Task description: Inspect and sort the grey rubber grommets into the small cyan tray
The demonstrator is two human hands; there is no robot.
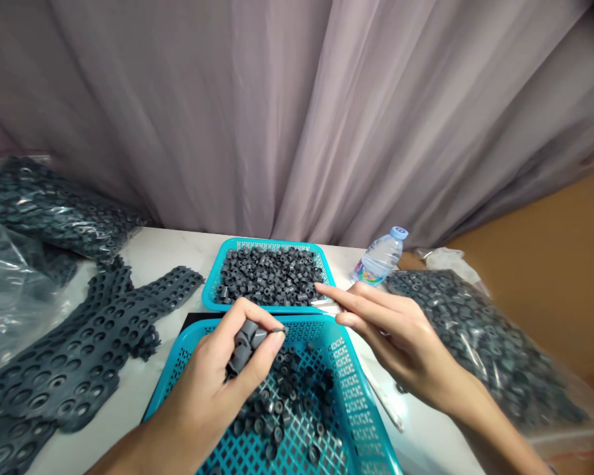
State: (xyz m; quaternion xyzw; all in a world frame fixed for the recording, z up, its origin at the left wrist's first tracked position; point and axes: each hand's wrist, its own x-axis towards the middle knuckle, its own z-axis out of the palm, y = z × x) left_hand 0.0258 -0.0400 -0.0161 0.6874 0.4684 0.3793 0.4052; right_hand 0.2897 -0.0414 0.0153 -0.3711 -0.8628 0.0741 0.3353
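Observation:
My left hand (220, 373) is closed around several small dark grey rubber pieces (245, 343). Its thumb and forefinger pinch a thin dark piece (278, 330) at their tips. Below it, a near turquoise basket (363, 402) holds loose, round dark pieces scattered over its mesh floor. My right hand (396, 330) is closed, fingers forward, over the basket's far right corner. A slim, pale tool (328, 306) sticks out between its thumb and fingers toward the left; the rest is hidden by the hand. Just beyond, a far turquoise basket (210, 290) is filled with small dark pieces.
Perforated dark rubber sheets (79, 356) lie at the left, beside a clear bag of dark pieces (54, 204). A water bottle (379, 257) stands behind my right hand. Another full bag (475, 349) lies right, and a white pen-like stick (387, 404) rests on the table.

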